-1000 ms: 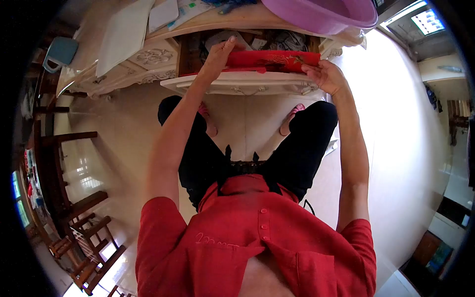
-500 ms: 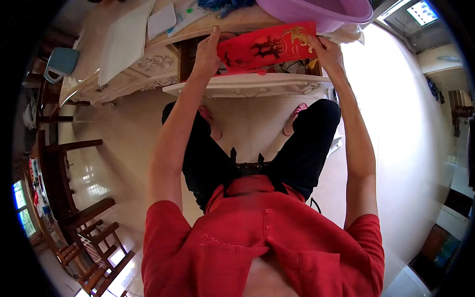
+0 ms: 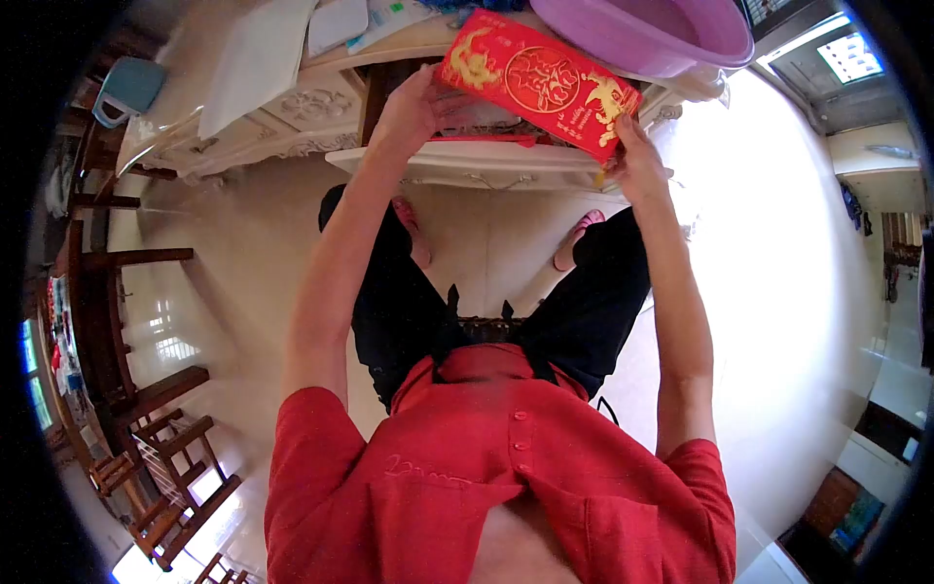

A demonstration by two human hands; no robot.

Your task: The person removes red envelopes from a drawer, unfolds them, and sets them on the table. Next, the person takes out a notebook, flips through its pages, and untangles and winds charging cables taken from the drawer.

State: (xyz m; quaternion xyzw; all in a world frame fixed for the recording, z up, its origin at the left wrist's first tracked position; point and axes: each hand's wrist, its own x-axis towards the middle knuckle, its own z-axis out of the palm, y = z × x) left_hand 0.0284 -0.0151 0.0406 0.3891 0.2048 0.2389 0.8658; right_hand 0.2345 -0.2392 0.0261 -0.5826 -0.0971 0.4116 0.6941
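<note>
A long red envelope [image 3: 543, 80] with gold figures and a round gold emblem is held over an open drawer [image 3: 467, 173]. My left hand [image 3: 409, 109] is closed at the envelope's left end, its fingertips partly hidden. My right hand [image 3: 637, 161] pinches the lower right corner between thumb and fingers. The envelope slants down to the right, its printed face toward me. Beneath it, the drawer contains something clear and shiny, plus a red strip [image 3: 486, 139] along its front edge; the rest is hidden by the envelope.
On the cabinet top stand a purple basin [image 3: 647, 34] at the right and a white sheet [image 3: 258, 63] at the left. A blue-grey container [image 3: 129, 90] is at the far left. Wooden chairs [image 3: 175, 477] stand on the left. My knees are below the drawer front.
The envelope has tilted, its left end rising and its right end dropping, and its printed face now shows more clearly. My right hand has moved down and slightly left with it.
</note>
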